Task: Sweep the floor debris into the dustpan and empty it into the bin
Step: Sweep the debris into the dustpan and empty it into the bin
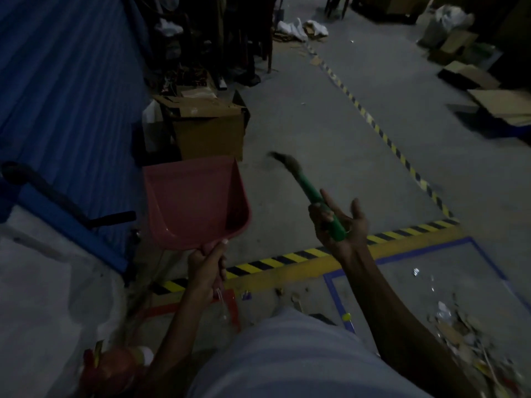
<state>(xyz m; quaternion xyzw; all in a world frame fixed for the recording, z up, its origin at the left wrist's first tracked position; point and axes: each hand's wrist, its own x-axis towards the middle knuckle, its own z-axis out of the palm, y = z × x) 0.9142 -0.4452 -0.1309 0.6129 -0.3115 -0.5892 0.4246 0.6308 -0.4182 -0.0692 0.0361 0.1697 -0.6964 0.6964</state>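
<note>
My left hand (207, 264) grips the handle of a pink dustpan (195, 202), which is raised in the air and looks empty, its mouth pointing away toward a cardboard box (209, 127). My right hand (339, 222) holds a small broom by its green handle (321, 205); some fingers curl round it while the thumb and forefinger stick out. The dark bristles (283, 160) point up and away. A pile of floor debris (465, 334) lies at the lower right inside a blue-taped square. I see no bin that I can name for sure.
A blue corrugated wall (66, 96) runs along the left. A blue cart frame (66, 222) with white sacks (43, 297) stands at lower left. Yellow-black hazard tape (287, 261) crosses the grey floor. Flattened cartons (488, 99) lie at the right, clutter at the back.
</note>
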